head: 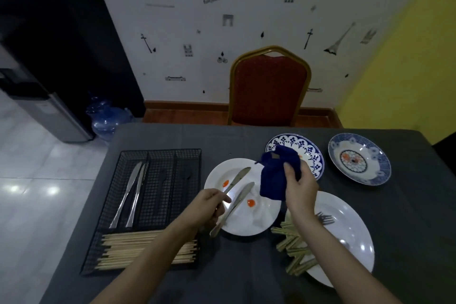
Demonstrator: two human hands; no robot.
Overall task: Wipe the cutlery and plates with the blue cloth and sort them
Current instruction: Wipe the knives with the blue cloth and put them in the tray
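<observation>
Blue cloth (277, 176), dark and bunched, hung from the curled fingers of the right hand (299, 189) above a white round plate (243, 219) smeared with orange sauce. The left hand (208, 206) pinched the handle of a silver steel knife (235, 179), raised over that plate beside a second knife (233, 207). A black wire cutlery tray (150, 207) sat to the left on the grey tablecloth (246, 266).

We see a dim, bluish, underexposed picture. Small glare spots sit on the white plate (243, 196) at centre, the large plate (350, 237) toward four o'clock, and the floor tiles (32, 190) at nine o'clock. The dark cabinet (49, 32) at ten o'clock loses all detail. Edges bow with wide-angle distortion, and everything looks slightly soft.
</observation>
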